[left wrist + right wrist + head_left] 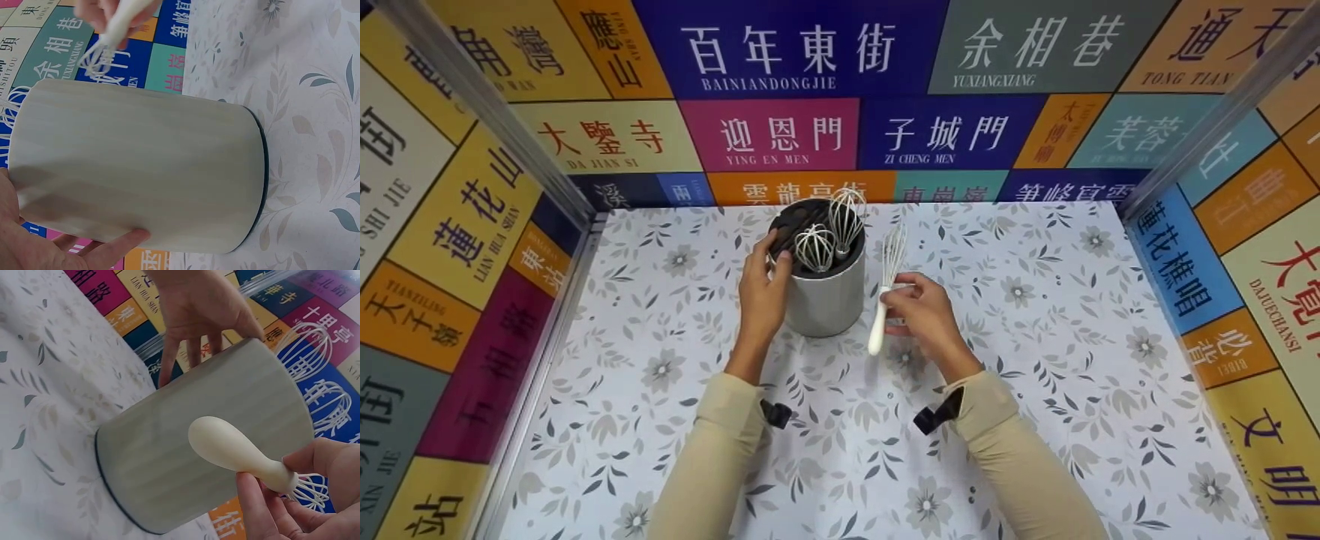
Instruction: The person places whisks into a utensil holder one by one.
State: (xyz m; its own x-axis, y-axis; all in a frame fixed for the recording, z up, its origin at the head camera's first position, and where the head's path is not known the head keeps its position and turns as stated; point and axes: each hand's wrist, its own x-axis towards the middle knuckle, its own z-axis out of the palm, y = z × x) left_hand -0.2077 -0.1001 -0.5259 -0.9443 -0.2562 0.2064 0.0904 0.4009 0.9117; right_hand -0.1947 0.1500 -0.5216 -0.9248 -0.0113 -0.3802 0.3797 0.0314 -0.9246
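Note:
A pale grey cylindrical utensil holder with a dark slotted insert stands upright on the table. Two white whisks stick up out of it, a nearer whisk and a farther whisk. My left hand rests on the holder's left side and rim, its fingers fairly straight and spread. Beside the holder's right side, my right hand pinches a third white whisk near the top of its handle. That whisk is held wires up, handle end down, apart from the holder.
A white floral cloth covers the table. Colourful panels with printed characters stand along the back and both sides, with metal frame posts at the corners.

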